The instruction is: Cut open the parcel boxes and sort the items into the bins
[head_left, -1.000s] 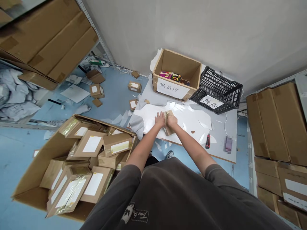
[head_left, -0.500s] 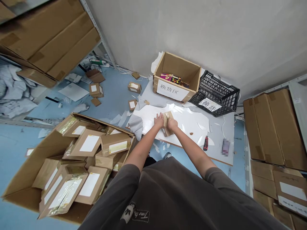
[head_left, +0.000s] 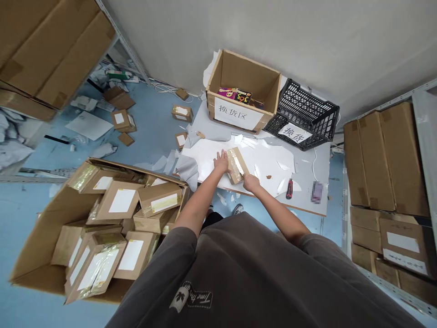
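Observation:
A small cardboard box (head_left: 240, 160) taped along its top lies on the white table (head_left: 211, 154), close to the front edge. My left hand (head_left: 221, 162) grips it from the left side, steadying it. At the box's near right corner, my right hand (head_left: 251, 182) is closed, its fingers round something small that I cannot make out. A shiny strip of tape runs along the middle of the box's upper face. To the right, a red and black tool (head_left: 289, 188) like a utility knife rests untouched.
A large carton (head_left: 51, 228) full of labelled parcels stands at left. At the table's back are an open box (head_left: 239, 111) holding colourful packets and a black crate (head_left: 303, 114). Small boxes (head_left: 182, 112) lie on the floor. Shelved cartons (head_left: 385, 159) flank the right side.
My right hand has drawn back toward me along the box, from its top to the near right corner. More of the taped top shows now. The view has shifted slightly.

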{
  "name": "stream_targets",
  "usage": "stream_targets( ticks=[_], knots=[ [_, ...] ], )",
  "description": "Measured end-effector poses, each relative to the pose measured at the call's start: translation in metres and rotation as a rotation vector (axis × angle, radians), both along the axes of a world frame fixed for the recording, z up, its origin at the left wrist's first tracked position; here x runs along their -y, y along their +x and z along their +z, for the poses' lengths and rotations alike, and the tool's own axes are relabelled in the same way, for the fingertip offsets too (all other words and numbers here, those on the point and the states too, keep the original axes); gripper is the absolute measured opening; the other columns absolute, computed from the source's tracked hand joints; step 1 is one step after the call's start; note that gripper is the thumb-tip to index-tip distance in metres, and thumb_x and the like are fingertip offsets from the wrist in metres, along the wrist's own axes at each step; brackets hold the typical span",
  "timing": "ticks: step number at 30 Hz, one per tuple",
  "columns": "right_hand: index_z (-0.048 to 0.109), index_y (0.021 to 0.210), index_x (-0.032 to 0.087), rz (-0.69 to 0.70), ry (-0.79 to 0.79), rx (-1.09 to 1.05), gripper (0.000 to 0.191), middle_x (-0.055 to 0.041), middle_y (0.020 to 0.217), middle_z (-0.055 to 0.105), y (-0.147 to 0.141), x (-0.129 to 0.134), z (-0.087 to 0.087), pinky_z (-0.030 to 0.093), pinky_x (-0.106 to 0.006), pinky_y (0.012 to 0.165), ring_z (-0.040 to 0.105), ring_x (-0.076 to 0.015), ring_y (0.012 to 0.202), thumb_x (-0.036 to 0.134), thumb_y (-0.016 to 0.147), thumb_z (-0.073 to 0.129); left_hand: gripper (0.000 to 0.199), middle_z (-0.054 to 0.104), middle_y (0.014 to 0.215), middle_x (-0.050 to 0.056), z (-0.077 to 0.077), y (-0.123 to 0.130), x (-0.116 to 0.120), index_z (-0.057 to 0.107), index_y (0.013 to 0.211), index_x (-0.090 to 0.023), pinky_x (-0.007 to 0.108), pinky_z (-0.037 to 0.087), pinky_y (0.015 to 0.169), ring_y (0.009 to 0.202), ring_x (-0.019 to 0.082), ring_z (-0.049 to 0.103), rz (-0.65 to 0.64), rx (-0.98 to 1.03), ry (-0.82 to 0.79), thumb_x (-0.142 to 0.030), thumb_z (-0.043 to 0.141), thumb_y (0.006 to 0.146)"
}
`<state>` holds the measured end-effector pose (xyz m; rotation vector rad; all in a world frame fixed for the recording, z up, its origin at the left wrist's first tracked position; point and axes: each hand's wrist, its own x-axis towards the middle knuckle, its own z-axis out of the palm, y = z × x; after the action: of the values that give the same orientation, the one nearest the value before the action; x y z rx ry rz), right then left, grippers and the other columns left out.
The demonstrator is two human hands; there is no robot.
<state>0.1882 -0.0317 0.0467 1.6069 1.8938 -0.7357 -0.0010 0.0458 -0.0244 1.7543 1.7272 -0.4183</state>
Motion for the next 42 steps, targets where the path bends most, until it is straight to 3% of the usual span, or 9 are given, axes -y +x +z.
stream_targets(
  ticks=[12, 19, 23, 25, 28, 30, 34, 37, 42],
  knots=[
    [0.062, 0.149, 0.014, 0.014, -0.014, -0.009, 0.049, -0.0219, 0.130, 0.077, 0.014, 0.026, 0.011, 0.056, -0.034, 0.098, 0.074, -0.0315, 0.126, 0.010, 0.101, 0.063, 0.145, -0.013, 0.186, 0.017, 0.008, 0.004, -0.003, 0.000, 0.181, -0.021, 0.057, 0.033, 0.134, 0.173, 0.042, -0.001, -0.002, -0.080, -0.053, -0.056, 0.095, 0.076],
    [0.054, 0.156, 0.013, -0.011, -0.021, -0.033, 0.055, -0.0235, 0.130, 0.076, 0.025, 0.047, 0.016, 0.054, -0.035, 0.098, 0.072, -0.0319, 0.128, 0.009, 0.102, 0.056, 0.146, -0.005, 0.187, 0.021, 0.015, 0.012, -0.007, 0.000, 0.181, -0.019, 0.058, 0.029, 0.135, 0.173, 0.042, -0.003, -0.033, -0.169, -0.062, -0.054, 0.095, 0.076],
    [0.058, 0.152, 0.019, -0.125, -0.020, -0.055, 0.045, -0.0213, 0.128, 0.077, 0.049, 0.067, 0.021, 0.053, -0.037, 0.093, 0.075, -0.0326, 0.121, 0.017, 0.108, 0.049, 0.137, 0.008, 0.186, 0.026, 0.027, 0.009, 0.000, 0.015, 0.180, -0.016, 0.062, 0.020, 0.136, 0.173, 0.046, -0.001, -0.064, -0.114, 0.056, -0.049, 0.096, 0.075],
    [0.054, 0.157, 0.022, -0.211, 0.041, -0.083, 0.045, -0.0195, 0.127, 0.078, 0.062, 0.072, 0.021, 0.053, -0.036, 0.092, 0.075, -0.0326, 0.120, 0.023, 0.113, 0.044, 0.112, 0.021, 0.184, 0.022, 0.031, 0.006, 0.009, 0.034, 0.176, -0.022, 0.060, 0.023, 0.136, 0.172, 0.045, 0.009, -0.210, 0.007, 0.162, -0.040, 0.091, 0.081],
    [0.049, 0.162, 0.023, -0.311, 0.105, -0.127, 0.047, -0.0173, 0.127, 0.079, 0.076, 0.069, 0.016, 0.052, -0.034, 0.092, 0.074, -0.0315, 0.121, 0.029, 0.115, 0.042, 0.078, 0.046, 0.174, 0.009, 0.032, 0.008, 0.028, 0.062, 0.155, -0.037, 0.048, 0.037, 0.130, 0.165, 0.036, 0.035, -0.545, 0.229, 0.182, -0.024, 0.085, 0.082],
    [0.050, 0.160, 0.023, -0.372, 0.126, -0.159, 0.046, -0.0163, 0.126, 0.079, 0.080, 0.064, 0.010, 0.051, -0.031, 0.091, 0.075, -0.0303, 0.119, 0.035, 0.117, 0.043, 0.069, 0.056, 0.162, 0.009, 0.030, 0.012, 0.039, 0.070, 0.144, -0.039, 0.047, 0.040, 0.127, 0.157, 0.034, 0.044, -0.637, 0.266, 0.177, -0.019, 0.084, 0.080],
    [0.053, 0.154, 0.022, -0.516, 0.107, -0.333, 0.045, -0.0100, 0.110, 0.082, 0.079, 0.056, -0.006, 0.053, -0.027, 0.082, 0.080, -0.0225, 0.088, 0.046, 0.119, 0.039, 0.056, 0.064, 0.146, 0.014, 0.030, 0.027, 0.046, 0.073, 0.139, -0.033, 0.052, 0.034, 0.127, 0.148, 0.037, 0.049, -0.604, 0.196, 0.222, -0.020, 0.079, 0.085],
    [0.052, 0.150, 0.024, -0.574, 0.048, -0.511, 0.037, -0.0014, 0.097, 0.080, 0.077, 0.051, -0.020, 0.053, -0.023, 0.073, 0.074, -0.0156, 0.064, 0.037, 0.119, 0.036, 0.053, 0.063, 0.145, 0.017, 0.035, 0.038, 0.044, 0.073, 0.138, -0.028, 0.052, 0.037, 0.124, 0.144, 0.038, 0.050, -0.566, 0.132, 0.234, -0.025, 0.081, 0.086],
    [0.056, 0.142, 0.024, -0.553, 0.009, -0.542, 0.031, 0.0025, 0.092, 0.077, 0.083, 0.035, -0.038, 0.053, -0.022, 0.075, 0.072, -0.0138, 0.064, 0.032, 0.117, 0.039, 0.058, 0.051, 0.164, 0.018, 0.040, 0.053, 0.046, 0.066, 0.141, -0.020, 0.047, 0.042, 0.124, 0.157, 0.036, 0.041, -0.479, 0.061, 0.299, -0.023, 0.082, 0.085]
  ],
)
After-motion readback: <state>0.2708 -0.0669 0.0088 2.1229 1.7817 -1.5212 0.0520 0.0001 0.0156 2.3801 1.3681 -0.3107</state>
